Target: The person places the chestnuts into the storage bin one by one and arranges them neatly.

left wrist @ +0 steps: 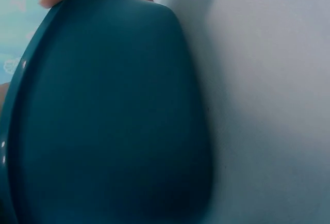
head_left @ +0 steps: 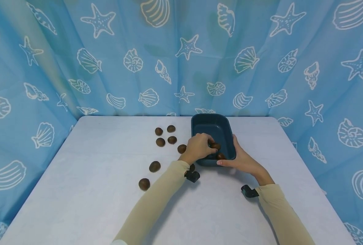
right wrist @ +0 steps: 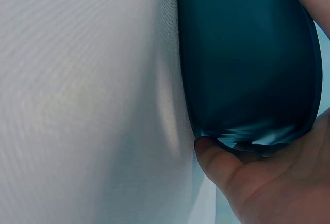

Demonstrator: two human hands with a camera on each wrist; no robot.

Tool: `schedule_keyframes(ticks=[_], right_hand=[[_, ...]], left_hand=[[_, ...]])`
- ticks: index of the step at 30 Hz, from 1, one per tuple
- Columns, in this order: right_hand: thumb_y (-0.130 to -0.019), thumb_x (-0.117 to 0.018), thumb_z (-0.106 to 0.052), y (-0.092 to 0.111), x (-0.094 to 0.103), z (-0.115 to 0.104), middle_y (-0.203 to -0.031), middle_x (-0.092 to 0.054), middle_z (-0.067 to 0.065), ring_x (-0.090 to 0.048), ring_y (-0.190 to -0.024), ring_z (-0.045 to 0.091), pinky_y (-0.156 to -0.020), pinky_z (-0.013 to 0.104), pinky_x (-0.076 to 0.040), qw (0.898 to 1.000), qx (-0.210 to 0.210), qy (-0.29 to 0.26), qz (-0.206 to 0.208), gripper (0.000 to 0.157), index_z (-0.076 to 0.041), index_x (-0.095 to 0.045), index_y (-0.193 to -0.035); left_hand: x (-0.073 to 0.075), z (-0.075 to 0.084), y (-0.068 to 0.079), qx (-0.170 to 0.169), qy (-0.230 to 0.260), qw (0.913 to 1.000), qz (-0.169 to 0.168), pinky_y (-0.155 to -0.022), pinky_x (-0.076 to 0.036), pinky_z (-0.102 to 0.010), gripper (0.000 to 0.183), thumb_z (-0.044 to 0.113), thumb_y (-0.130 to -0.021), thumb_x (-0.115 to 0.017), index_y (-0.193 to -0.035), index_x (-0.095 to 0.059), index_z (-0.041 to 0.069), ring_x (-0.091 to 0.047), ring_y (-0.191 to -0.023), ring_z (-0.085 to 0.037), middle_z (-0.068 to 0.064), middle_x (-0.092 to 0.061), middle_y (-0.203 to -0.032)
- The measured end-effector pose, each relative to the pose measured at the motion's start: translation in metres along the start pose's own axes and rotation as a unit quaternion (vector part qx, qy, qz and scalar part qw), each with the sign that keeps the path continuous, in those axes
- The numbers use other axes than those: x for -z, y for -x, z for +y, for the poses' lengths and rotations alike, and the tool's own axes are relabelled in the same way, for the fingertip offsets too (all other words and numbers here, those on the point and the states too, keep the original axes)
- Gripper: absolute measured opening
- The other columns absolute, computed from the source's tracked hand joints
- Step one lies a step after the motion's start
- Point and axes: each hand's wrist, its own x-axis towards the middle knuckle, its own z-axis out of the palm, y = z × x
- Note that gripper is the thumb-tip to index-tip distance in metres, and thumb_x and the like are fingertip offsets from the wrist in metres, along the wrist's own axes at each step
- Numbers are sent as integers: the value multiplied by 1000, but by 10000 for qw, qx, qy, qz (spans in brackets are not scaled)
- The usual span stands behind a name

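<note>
A dark teal rectangular box stands near the back of the table, a little right of the middle. Over its near left rim reaches my left hand, fingertips curled down at a brown chestnut inside. Another chestnut lies by the near wall within the box. My right hand grips the box at its near right corner, thumb along the front rim. In the right wrist view, this right hand curls against the box wall. The left wrist view mostly shows the outside wall.
Several chestnuts lie loose on the white table left of the box. One chestnut sits close beside the left wrist, and two more lie nearer the front, left of the left sleeve. A blue shell-print curtain hangs behind the table.
</note>
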Motion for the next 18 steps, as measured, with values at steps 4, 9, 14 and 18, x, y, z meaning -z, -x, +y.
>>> schedule_keyframes(ticks=[4,9,14,18], right_hand=[[-86,-83,-35,0,0,1,-175,-8,13,-18,-158,41,-116,79,-21,10000,-56,1,-16,128,-28,18,-164],[-86,-84,-33,0,0,1,-174,-10,13,-20,-158,41,-116,78,-21,10000,-3,-17,-27,127,-27,16,-164],[-86,-84,-33,0,1,-1,-172,-17,14,-28,-153,39,-116,77,-25,10000,59,-11,6,125,-26,12,-165],[-85,-85,-30,0,1,-2,-168,-24,15,-35,-148,39,-115,74,-27,9998,173,-69,-2,121,-25,7,-164]], left_hand=[[-4,0,-1,30,-366,9993,46,-73,-58,-29,31,40,-88,-82,-110,-80,18,-71,-86,-11,6,-79,-97],[-7,1,-1,86,-658,9978,37,-72,-57,-30,30,43,-87,-83,-107,-81,21,-70,-84,-12,6,-78,-94],[-7,4,-2,86,-765,9970,-3,-76,-58,-32,26,42,-87,-83,-103,-81,22,-71,-88,-12,7,-79,-96],[-7,5,-2,42,-890,9960,-42,-78,-58,-32,25,42,-87,-83,-104,-82,23,-72,-90,-13,7,-80,-98]])
